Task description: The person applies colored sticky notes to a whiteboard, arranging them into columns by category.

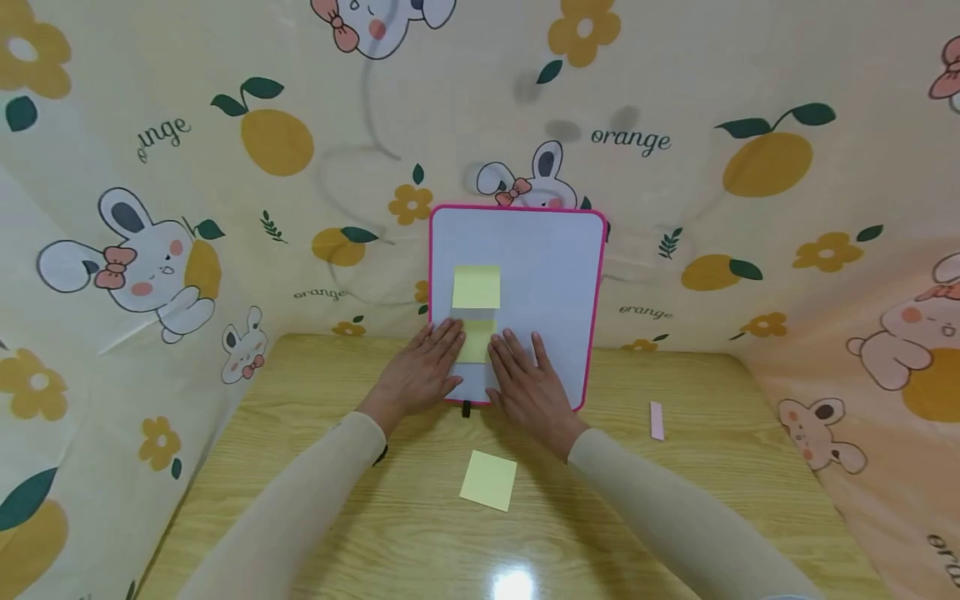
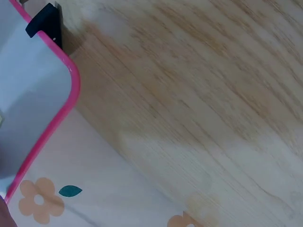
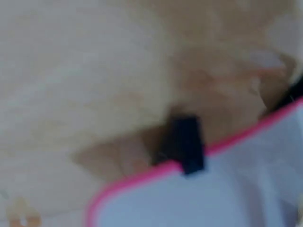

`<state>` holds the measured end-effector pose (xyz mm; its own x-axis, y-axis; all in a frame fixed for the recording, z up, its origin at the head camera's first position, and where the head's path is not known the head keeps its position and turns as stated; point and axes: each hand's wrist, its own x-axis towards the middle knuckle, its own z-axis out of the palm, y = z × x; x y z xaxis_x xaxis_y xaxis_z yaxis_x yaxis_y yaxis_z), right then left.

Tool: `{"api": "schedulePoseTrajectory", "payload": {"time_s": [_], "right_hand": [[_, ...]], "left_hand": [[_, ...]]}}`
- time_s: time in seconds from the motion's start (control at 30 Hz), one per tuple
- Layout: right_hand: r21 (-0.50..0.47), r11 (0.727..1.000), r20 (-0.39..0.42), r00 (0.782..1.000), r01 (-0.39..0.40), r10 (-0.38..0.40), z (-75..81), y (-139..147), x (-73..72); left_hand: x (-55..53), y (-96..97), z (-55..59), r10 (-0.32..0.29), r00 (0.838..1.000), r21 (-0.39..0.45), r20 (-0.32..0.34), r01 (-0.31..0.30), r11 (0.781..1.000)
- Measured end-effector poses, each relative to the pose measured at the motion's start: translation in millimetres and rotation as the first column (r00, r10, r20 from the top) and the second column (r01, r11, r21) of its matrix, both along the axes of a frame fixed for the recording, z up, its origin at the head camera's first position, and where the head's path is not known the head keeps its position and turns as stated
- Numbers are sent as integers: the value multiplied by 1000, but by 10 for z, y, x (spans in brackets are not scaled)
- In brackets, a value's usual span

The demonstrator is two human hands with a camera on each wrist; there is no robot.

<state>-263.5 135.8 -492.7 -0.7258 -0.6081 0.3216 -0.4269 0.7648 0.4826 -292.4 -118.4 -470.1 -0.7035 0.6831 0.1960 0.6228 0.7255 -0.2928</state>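
A whiteboard with a pink rim leans upright against the back cloth. On its left half are two yellow sticky notes, an upper one and a lower one. My left hand lies with straight fingers at the lower note's left edge. Flat fingers of my right hand rest on the board at that note's right edge. In the left wrist view only a sliver of hand shows at the lower left corner. The blurred right wrist view shows the board's pink rim and a black clip.
A loose yellow sticky note lies on the wooden table between my forearms. To the right is a small pale pink strip. Black feet, such as this clip, grip the board's lower edge. Patterned cloth walls three sides.
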Motion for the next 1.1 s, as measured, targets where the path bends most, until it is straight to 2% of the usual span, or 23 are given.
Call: {"api": "schedulePoseTrajectory", "payload": {"time_s": [0.07,0.13,0.23,0.33,0.47,0.6,0.73,0.87,1.1], "right_hand": [[-19,999,-31,999,-27,27,70,-73,-81],[-7,999,-27,999,-34,34,147,-151,-150],[16,1000,17,1000,-23,23,228,-219,-209],[7,1000,54,998,8,-8,251,-201,-200],[-46,997,62,996,69,-66,197,-101,-136],[-43,994,64,993,97,-94,102,-55,-78],[4,997,107,991,75,-75,-12,-56,-5],[30,997,164,984,70,-75,-113,-55,78],[20,998,121,990,66,-68,-210,-40,126]], "left_hand": [[-4,2,-5,-8,1000,3,-8,8,1000],[-9,7,-10,-8,1000,4,-13,8,1000],[-12,15,-7,-4,1000,6,-11,4,1000],[-14,22,11,-2,1000,4,-4,2,1000],[-8,25,35,21,1000,-11,21,-21,1000],[12,36,5,27,999,4,35,-28,1000],[82,52,-103,-16,999,38,42,14,999],[179,58,-230,-27,999,24,39,26,999],[276,54,-341,-1,999,31,46,0,1000]]}}
